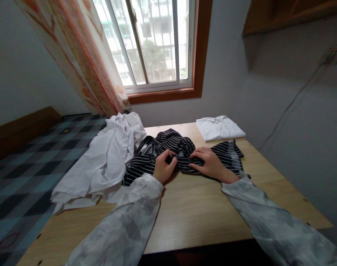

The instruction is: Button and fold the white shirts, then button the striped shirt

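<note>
Nearest the camera it's just two pale, mottled sleeves coming in over the near edge of the wooden table point(190, 218), which is light, smooth laminate with a fine grain. Everything else I'll place off that table.

Both hands are on the black-and-white striped garment point(168, 147), which sits crumpled around the middle of the table, a bit toward the far side. It lies straight ahead of both hands and under their fingers, and its long axis runs roughly left to right across the table, one end spreading flatter toward the right edge. The left hand point(163, 166) is curled closed, pinching a fold of the striped cloth between thumb and fingers. The right hand point(209, 162) lies flatter with the fingers bent, pressing down and bunching the same cloth right beside the left one. The hands are nearly touching, so neither is really nearer; the bunched middle sits between them. The fabric looks thin, soft and floppy, with narrow stripes and lots of wrinkles.

On the table's left side, hanging off the edge, is a loose heap of white clothes point(107, 162), soft and rumpled, touching the striped piece. At the far right corner sits a folded white shirt point(219, 128), neat and squared, collar showing, well apart from the hands.

Past the table's left edge there's a checked bed cover point(32, 166), and beyond the far edge a patterned curtain point(82, 51) and a barred window point(154, 40) in a wooden frame.
</note>
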A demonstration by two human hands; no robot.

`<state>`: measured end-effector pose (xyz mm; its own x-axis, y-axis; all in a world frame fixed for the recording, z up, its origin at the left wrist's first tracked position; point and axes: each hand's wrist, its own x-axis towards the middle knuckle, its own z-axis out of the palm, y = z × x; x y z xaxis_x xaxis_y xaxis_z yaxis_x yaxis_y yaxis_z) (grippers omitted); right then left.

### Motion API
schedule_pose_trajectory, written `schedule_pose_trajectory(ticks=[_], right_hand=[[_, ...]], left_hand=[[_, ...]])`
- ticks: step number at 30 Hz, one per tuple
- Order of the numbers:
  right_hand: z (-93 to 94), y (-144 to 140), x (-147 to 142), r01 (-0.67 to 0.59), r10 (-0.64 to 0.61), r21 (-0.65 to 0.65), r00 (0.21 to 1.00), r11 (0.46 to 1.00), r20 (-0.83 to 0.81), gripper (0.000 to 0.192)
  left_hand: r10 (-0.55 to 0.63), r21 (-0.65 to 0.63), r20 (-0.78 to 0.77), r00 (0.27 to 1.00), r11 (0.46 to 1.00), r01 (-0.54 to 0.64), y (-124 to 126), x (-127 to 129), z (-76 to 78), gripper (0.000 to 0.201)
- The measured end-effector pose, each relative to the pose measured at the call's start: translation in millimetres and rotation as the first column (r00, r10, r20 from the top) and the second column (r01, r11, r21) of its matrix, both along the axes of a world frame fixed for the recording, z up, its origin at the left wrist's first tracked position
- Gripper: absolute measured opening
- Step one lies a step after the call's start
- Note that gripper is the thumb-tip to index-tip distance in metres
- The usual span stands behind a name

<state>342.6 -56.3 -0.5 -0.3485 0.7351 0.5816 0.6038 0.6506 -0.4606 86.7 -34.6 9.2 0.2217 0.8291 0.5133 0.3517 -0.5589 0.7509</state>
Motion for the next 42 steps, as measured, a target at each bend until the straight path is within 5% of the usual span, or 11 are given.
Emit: schedule_pose_trajectory(ticks=[7,15,22,33,42], right_hand=[[-2.5,0,-10,0.022,-0.027,-0.038,0.989,0.999,-0.147,0.015],[-17.0,3,-27,0.141,-0.263,-0.289,0.859,0.947,-0.44,0.025],[-19.8,6,-33,0.035,-0.21,-0.336,0.841,0.941,-0.499,0.021],[-17.2,4,-36,-0.119,-0.102,-0.371,0.846,0.921,-0.524,0.023],[-14.8,1,-36,-0.094,-0.098,-0.365,0.874,0.926,-0.476,0.027]], left_hand=[[0.098,0.04,-0.04,0.994,0.995,-0.097,3,-2,-4.4,0.02],[0.317,0.349,-0.168,0.933,0.905,-0.245,-1,2,0.6,0.009],[-0.069,0.188,-0.471,0.879,0.966,0.176,-12,11,1.4,0.03],[-0.079,0.065,-0.348,0.934,0.992,0.108,-5,9,-3.9,0.037],[-0.196,0.04,-0.362,0.911,0.974,0.225,-1,4,-4.5,0.035]])
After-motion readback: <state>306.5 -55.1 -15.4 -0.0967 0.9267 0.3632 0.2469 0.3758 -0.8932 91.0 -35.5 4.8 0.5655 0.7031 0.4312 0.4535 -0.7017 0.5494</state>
